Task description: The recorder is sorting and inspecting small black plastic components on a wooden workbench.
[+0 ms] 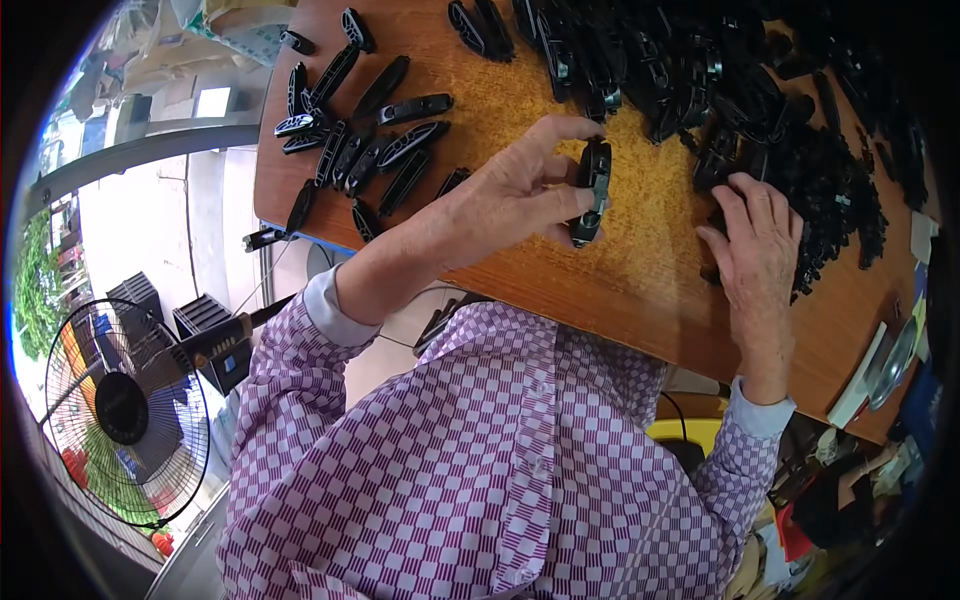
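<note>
Checked sleeves enter from the lower edge, both forearms reaching onto the table (640,290), a brown particle-board top with a blue front edge.

Left hand (505,195): over the table's near-middle, fingers curled around a long black plastic part (592,190). The thumb presses the part from below and the fingertips close over its upper end. The part stands roughly on end, lower tip touching or just above the table; cannot tell which.

Right hand (755,245): right of the held part, palm down, fingers spread and released, fingertips resting on the near edge of the pile (800,110). Nothing visibly grasped; what lies under the palm is hidden.

The pile of loose black parts covers the table's far-right area, beyond and right of both hands.

Sorted parts (360,130): similar black pieces lying singly and in small rows on the table's far-left area, well apart from the pile.

Fan (120,410): off the table, below its left edge, beside the left sleeve
</note>
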Demonstrator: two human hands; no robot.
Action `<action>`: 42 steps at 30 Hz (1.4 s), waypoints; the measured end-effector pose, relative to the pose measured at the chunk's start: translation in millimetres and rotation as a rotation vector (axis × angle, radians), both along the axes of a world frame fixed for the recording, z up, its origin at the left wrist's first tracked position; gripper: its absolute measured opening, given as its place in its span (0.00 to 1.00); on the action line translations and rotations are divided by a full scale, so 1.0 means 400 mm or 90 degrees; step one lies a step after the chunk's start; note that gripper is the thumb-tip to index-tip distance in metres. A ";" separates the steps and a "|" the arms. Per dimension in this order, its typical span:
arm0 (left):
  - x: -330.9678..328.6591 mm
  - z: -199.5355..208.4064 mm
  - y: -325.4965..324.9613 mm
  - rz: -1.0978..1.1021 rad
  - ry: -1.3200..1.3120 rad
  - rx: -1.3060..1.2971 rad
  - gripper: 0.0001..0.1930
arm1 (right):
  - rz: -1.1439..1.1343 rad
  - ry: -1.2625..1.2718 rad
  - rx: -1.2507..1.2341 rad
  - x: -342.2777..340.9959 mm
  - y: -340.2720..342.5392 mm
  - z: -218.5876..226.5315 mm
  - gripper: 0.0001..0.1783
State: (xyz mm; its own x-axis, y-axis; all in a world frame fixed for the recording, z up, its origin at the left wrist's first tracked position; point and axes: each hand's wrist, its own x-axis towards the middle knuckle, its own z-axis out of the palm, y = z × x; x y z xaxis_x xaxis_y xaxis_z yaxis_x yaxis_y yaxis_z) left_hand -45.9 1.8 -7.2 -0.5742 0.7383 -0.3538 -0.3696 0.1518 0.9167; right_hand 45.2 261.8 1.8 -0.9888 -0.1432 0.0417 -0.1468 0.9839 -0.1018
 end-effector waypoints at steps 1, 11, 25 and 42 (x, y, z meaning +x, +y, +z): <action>-0.002 -0.004 0.000 0.014 -0.029 0.015 0.23 | -0.007 0.018 0.003 0.000 0.000 0.006 0.16; -0.010 0.004 0.024 -0.030 -0.045 -0.004 0.21 | 0.036 0.030 0.012 -0.008 0.043 -0.040 0.15; -0.017 -0.021 0.015 0.010 -0.013 -0.030 0.18 | 0.016 0.161 -0.182 -0.027 0.045 -0.066 0.10; -0.070 0.022 -0.109 -0.299 0.495 -0.311 0.18 | -0.331 -0.228 -1.074 0.045 -0.041 -0.041 0.10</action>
